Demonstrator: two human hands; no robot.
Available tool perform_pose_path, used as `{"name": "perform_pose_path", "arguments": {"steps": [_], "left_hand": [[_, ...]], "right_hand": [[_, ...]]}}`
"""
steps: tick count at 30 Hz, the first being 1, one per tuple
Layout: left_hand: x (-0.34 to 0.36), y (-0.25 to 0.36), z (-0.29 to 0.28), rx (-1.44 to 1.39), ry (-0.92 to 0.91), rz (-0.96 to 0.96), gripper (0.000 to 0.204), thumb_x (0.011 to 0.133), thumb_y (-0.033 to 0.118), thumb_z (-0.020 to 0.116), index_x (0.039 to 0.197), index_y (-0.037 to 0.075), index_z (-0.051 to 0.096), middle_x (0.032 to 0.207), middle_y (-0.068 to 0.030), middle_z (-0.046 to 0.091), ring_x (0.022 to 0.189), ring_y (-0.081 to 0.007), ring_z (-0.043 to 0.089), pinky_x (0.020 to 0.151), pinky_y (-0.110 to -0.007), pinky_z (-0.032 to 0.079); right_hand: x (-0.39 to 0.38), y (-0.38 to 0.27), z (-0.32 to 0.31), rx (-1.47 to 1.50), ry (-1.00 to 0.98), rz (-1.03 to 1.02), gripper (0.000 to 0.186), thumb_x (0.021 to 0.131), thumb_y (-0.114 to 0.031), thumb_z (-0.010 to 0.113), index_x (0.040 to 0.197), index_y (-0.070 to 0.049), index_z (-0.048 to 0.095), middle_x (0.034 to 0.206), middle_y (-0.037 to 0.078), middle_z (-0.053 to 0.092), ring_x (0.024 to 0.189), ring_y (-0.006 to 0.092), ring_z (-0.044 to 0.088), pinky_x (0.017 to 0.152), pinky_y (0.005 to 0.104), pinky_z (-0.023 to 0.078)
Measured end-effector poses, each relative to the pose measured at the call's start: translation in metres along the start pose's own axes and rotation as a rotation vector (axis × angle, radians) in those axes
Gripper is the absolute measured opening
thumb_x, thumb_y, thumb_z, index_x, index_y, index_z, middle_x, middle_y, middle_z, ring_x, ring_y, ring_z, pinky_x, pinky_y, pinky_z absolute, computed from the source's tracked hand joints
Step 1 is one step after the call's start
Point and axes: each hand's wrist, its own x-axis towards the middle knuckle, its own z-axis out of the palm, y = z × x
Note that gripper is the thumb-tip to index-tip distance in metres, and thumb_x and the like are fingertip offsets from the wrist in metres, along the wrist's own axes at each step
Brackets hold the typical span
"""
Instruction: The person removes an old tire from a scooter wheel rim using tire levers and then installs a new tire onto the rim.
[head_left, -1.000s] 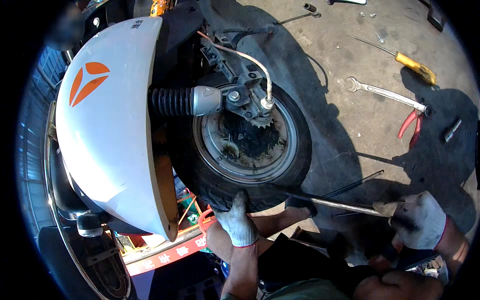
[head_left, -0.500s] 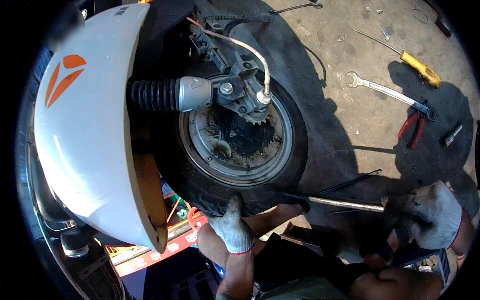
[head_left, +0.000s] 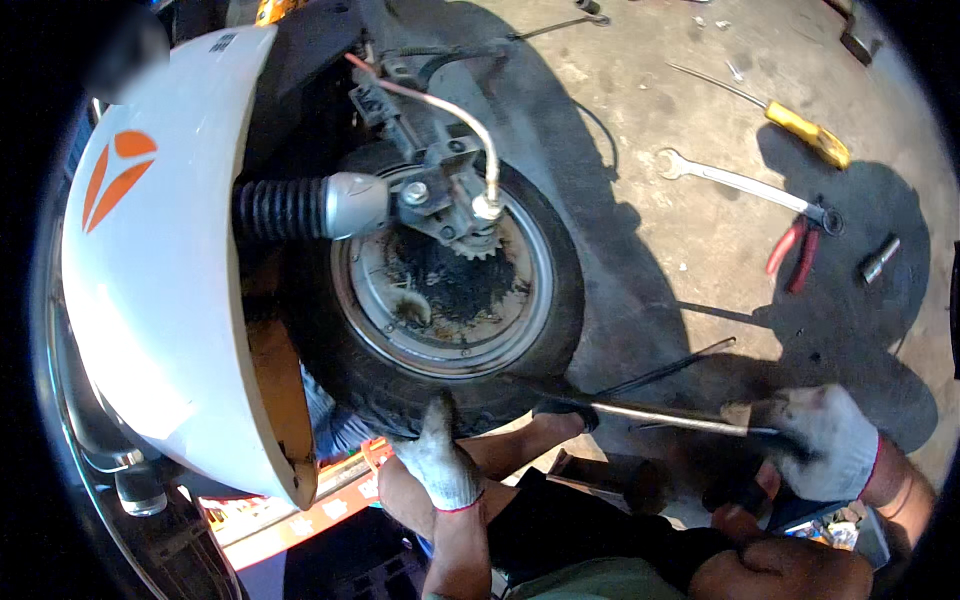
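Note:
My left hand (head_left: 440, 470), in a dirty white knit glove, grips the near edge of the black tyre (head_left: 568, 290). Its thumb lies up over the sidewall, while the other fingers are mostly hidden below. At the right, my gloved right hand (head_left: 825, 440) is closed around the handle end of a long metal pry bar (head_left: 670, 415). The bar's far end meets the tyre's near right side; its tip is hard to make out there. The tyre sits on a silver rim (head_left: 543, 300), whose hub is dirty and dark in the middle.
A white fairing (head_left: 150, 300) and a shock absorber (head_left: 355, 207) flank the wheel at left. On the ground lie a thin dark rod (head_left: 680, 365), a wrench (head_left: 740, 182), red-handled pliers (head_left: 803, 262), a yellow-handled screwdriver (head_left: 810, 133) and a socket (head_left: 880, 260).
The whole view has shifted, so the wheel and tools appear farther left. My right hand and the bar's handle end have dropped slightly toward me; my left hand keeps its place on the tyre.

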Motion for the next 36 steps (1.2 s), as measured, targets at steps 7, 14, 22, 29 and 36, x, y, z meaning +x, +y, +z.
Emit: {"name": "perform_pose_path", "arguments": {"steps": [7,14,22,29,36], "left_hand": [[-0.002,0.02,0.024,-0.24,0.024,-0.015,0.059,0.083,0.014,0.066,0.133,-0.007,0.043,0.126,-0.0153,0.055,0.109,-0.0251,0.057,0.097,-0.04,0.045],[-0.002,0.021,0.024,-0.296,0.025,-0.017,0.065,0.081,0.009,0.067,0.138,-0.006,0.039,0.132,-0.016,0.051,0.116,-0.0227,0.051,0.105,-0.038,0.037],[-0.003,-0.003,0.012,-0.528,-0.086,-0.044,0.058,0.092,0.018,0.057,0.143,0.003,0.036,0.142,-0.0121,0.044,0.125,-0.0263,0.046,0.109,-0.041,0.034],[-0.018,-0.003,0.039,-0.813,0.136,-0.077,0.06,0.1,0.036,0.043,0.15,0.011,0.024,0.155,-0.007,0.026,0.138,-0.027,0.03,0.117,-0.044,0.02],[-0.019,0.002,0.04,-0.698,0.141,-0.046,0.054,0.101,0.027,0.04,0.149,0.006,0.025,0.155,-0.0091,0.025,0.138,-0.0266,0.03,0.117,-0.043,0.021]], "right_hand": [[-0.039,0.007,-0.002,-0.173,0.043,0.105,0.049,0.063,-0.001,0.061,0.111,0.0,0.061,0.074,0.015,0.058,0.062,0.0357,0.058,0.054,0.0424,0.049],[-0.015,0.013,-0.013,-0.167,0.027,0.029,0.041,0.062,-0.005,0.063,0.103,-0.006,0.064,0.072,0.013,0.058,0.063,0.0351,0.059,0.053,0.0431,0.049],[0.017,-0.012,-0.044,-0.279,-0.107,0.129,0.032,0.065,-0.005,0.063,0.096,-0.008,0.067,0.068,0.013,0.058,0.063,0.0346,0.06,0.057,0.043,0.05],[0.064,-0.016,-0.083,-0.25,-0.276,0.036,0.03,0.063,-0.003,0.063,0.092,-0.009,0.069,0.07,0.014,0.061,0.067,0.0338,0.063,0.06,0.0416,0.051],[0.079,-0.005,-0.084,-0.299,-0.088,0.043,0.018,0.066,-0.008,0.066,0.084,-0.007,0.068,0.079,0.012,0.063,0.075,0.0292,0.063,0.067,0.0382,0.052]]}}
